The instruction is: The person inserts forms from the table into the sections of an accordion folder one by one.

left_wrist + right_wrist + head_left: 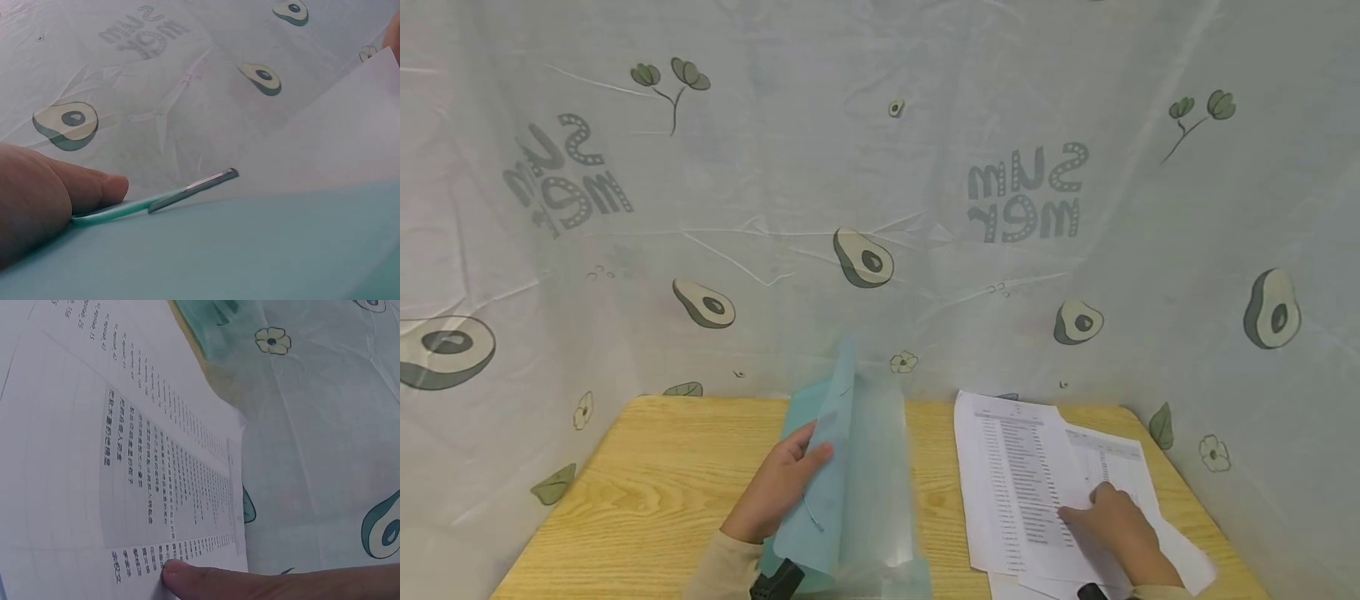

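Observation:
A light blue folder (808, 517) lies on the wooden table with its cover raised. My left hand (782, 479) grips that cover, thumb on its face. Close to this hand in the left wrist view, a green cord (119, 212) with a metal tip (197, 189) sticks out along the folder. To the right, printed sheets of paper (1011, 483) lie overlapping. My right hand (1112, 525) pinches them at the right side, with the thumb on the printed face; its other fingers are partly hidden. In the right wrist view the thumb (206, 581) touches a printed sheet (56, 475).
A translucent sheet (880, 475) spreads inside the folder, on its right. Wood tabletop (647, 483) shows left of the folder and in a strip between folder and papers. A pale curtain (790, 183) with avocado prints surrounds the table at the back and sides.

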### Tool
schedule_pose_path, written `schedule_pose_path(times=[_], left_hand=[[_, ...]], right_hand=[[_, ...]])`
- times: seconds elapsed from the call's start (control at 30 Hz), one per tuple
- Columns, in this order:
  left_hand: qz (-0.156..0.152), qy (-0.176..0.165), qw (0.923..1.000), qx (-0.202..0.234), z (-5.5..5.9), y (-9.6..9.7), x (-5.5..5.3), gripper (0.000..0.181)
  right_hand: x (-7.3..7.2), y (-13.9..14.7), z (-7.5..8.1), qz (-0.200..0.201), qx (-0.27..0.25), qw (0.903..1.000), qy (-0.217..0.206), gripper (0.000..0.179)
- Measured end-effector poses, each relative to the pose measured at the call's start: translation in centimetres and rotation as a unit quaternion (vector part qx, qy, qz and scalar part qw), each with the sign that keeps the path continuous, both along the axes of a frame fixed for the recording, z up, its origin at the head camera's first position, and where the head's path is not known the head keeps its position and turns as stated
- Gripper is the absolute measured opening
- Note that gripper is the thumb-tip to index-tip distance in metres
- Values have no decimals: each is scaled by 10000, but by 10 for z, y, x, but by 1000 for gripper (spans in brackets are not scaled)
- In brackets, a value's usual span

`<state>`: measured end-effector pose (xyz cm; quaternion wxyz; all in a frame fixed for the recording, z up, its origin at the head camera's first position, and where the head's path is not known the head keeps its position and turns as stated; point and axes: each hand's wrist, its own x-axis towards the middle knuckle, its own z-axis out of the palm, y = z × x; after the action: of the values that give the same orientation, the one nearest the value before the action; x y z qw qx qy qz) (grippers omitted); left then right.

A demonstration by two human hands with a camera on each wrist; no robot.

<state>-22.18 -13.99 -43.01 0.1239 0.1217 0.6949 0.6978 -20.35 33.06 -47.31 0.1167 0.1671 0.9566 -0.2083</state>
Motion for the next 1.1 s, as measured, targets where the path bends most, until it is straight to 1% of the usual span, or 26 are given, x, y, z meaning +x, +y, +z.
schedule_pose_path(times=[0.03, 0.1, 0.27, 0.37, 0.5, 0.57, 0.63, 0.7, 0.77, 0.83, 0.9, 0.97, 1.1], left_hand=[[6, -6, 10000, -20, 0, 0, 0, 59], [17, -9, 10000, -58, 0, 0, 0, 59], [-56, -40, 10000, -41, 0, -2, -5, 60], [-93, -31, 9999, -42, 0, -4, -8, 60], [-125, -6, 9999, -60, 2, -6, -12, 59], [-149, -26, 9999, -47, 3, -7, -14, 58], [-164, -45, 9998, -36, 3, -7, -15, 58], [-189, -48, 9998, -18, 3, -6, -15, 59], [-219, -42, 9998, -3, 3, -6, -15, 59], [-215, -20, 9998, -32, 4, -6, -15, 59], [-206, -18, 9998, -46, 4, -6, -15, 59], [-182, -23, 9998, -57, 4, -6, -15, 59], [-147, -36, 9999, -47, 6, -8, -15, 57]], right_hand=[[0, 1, -1, -17, -101, 9999, -14, 75], [0, 3, -4, 81, -210, 9997, 98, 72], [-1, 2, -8, 186, -325, 9985, 388, 69], [0, -1, -8, 92, -379, 9984, 409, 70], [0, -6, -6, -92, -535, 9980, 325, 79], [1, -8, -6, -83, -569, 9976, 379, 76], [2, -8, -6, -9, -547, 9969, 566, 69], [4, -6, -6, 63, -518, 9946, 894, 52], [6, -6, -5, 14, -546, 9911, 1216, 36], [9, -8, -3, -143, -658, 9873, 1441, 29], [11, -12, 0, -305, -724, 9846, 1560, 32], [13, -17, 3, -467, -872, 9807, 1684, 40], [14, -27, 9, -838, -1336, 9674, 1982, 62]])
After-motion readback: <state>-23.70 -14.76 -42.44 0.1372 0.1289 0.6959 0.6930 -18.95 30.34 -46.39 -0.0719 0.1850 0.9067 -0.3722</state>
